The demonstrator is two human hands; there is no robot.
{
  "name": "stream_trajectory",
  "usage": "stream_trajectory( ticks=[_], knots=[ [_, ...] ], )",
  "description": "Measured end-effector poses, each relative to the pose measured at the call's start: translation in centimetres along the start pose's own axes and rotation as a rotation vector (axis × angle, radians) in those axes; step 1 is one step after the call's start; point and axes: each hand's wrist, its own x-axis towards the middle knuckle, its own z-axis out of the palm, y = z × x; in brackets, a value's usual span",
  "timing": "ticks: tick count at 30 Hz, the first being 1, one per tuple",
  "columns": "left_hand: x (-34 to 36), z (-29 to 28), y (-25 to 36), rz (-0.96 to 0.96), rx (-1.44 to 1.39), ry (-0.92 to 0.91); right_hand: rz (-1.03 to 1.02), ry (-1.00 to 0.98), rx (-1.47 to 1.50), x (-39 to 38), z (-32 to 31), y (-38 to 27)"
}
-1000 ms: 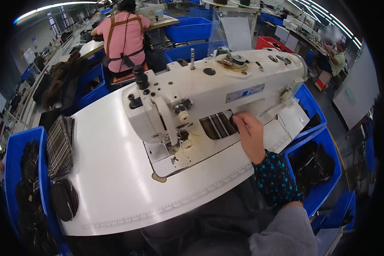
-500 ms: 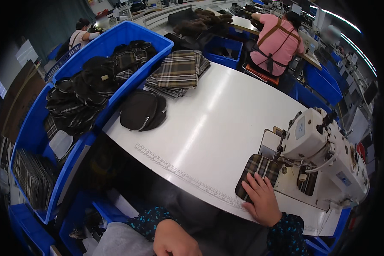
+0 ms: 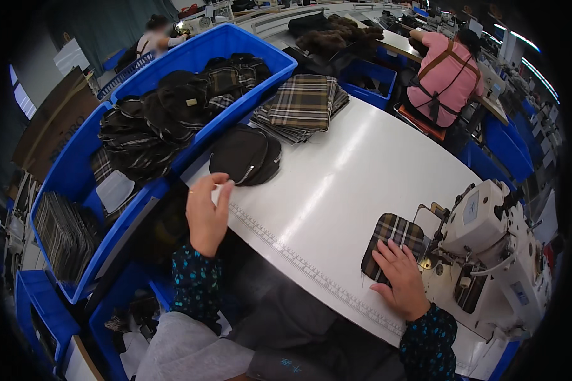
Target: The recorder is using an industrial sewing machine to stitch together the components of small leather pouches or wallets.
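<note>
My left hand [image 3: 208,213] is raised at the table's left front edge, fingers apart and holding nothing. Its fingertips are close to a small pile of black rounded fabric pieces [image 3: 240,154]; whether they touch is unclear. My right hand [image 3: 401,279] lies flat, fingers spread, on a brown plaid fabric piece [image 3: 397,227] with rounded corners. That piece rests on the white table [image 3: 324,190], just left of the white sewing machine [image 3: 479,216]. Another bit of plaid fabric [image 3: 469,293] shows under the machine's arm.
A stack of plaid squares [image 3: 302,105] sits at the table's back left. Beside it, a long blue bin [image 3: 248,51] holds dark and plaid fabric pieces. A printed ruler strip [image 3: 299,265] runs along the front edge. A person in pink [image 3: 445,82] sits beyond the table.
My left hand has risen from the lower edge toward the black pieces. The right hand stays on the plaid piece. The whole view has swung somewhat left.
</note>
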Motion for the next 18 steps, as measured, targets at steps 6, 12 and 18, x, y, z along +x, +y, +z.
stream_trajectory(
  ticks=[6,12,18],
  knots=[
    [4.0,2.3,-8.1,-0.314,0.477,-0.046,-0.02,0.02,0.019,0.4,-0.1,-0.5],
    [5.9,1.6,-10.9,-0.253,-0.144,0.108,-0.043,0.038,0.01,0.3,0.0,-0.4],
    [4.9,-4.5,0.5,-0.025,-0.676,-0.195,-0.063,0.142,-0.039,0.1,0.0,-0.3]
  ],
)
